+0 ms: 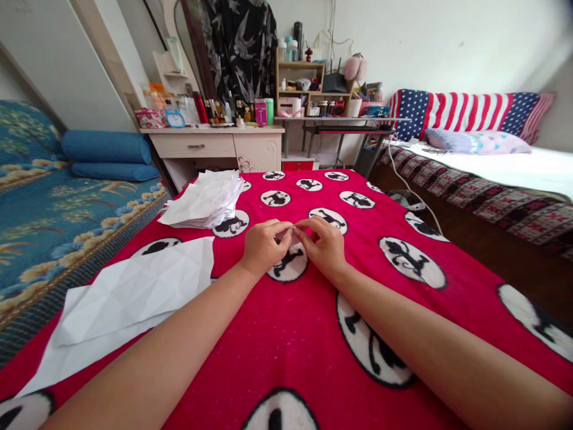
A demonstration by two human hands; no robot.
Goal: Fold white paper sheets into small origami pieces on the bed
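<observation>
My left hand [267, 243] and my right hand [323, 245] meet above the middle of a red cloth [277, 334] patterned with white ovals and black figures. Thumb and forefinger of each hand are pinched, and the fingertips touch each other. A tiny pale bit shows between them, too small to name. To the left of my left forearm lie creased white sheets of paper [143, 292], overlapping one another. Farther back, beyond my left hand, sits a thick stack of papers [203, 200] with uneven edges.
A blue patterned sofa [80, 221] with rolled blue cushions [105, 148] stands left. At the back are a white dresser [197, 146] crowded with bottles and a desk with a shelf [299, 92]. On the right is a bed [501, 161]; a white cable [414, 191] hangs beside it.
</observation>
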